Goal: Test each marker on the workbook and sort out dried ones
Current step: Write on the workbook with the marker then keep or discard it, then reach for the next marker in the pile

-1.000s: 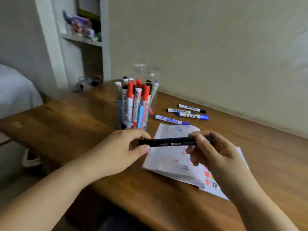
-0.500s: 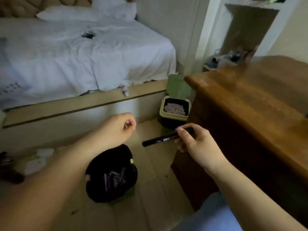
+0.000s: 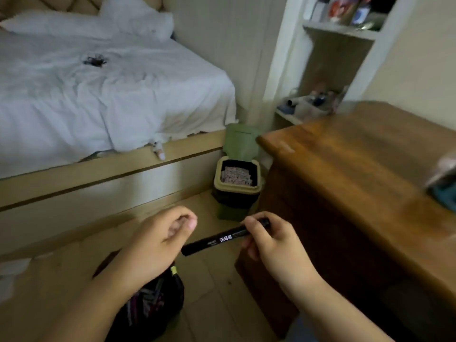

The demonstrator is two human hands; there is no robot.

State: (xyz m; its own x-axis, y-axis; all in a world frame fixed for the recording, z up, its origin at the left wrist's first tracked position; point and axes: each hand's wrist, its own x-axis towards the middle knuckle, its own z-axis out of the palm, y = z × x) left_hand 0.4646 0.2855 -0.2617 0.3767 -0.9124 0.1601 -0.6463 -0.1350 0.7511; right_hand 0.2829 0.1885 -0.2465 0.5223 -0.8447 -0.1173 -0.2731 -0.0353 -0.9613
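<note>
My right hand pinches one end of a black marker with white lettering, holding it level above the floor to the left of the wooden desk. Just left of the marker's free end, my left hand has its fingers curled with the thumb against them, and nothing shows in it. Below that hand a black bag with several pens inside sits on the floor. The marker jar is a blur at the right edge of the desk. The workbook is out of view.
A green bin with its lid up stands on the floor between the bed frame and the desk's corner. A bed with white sheets fills the left. White shelves with small items stand behind the desk.
My view has swung left from the desk, workbook and jar to the floor and bed. My left hand let go of the marker; my right hand carried it off the desk over the floor.
</note>
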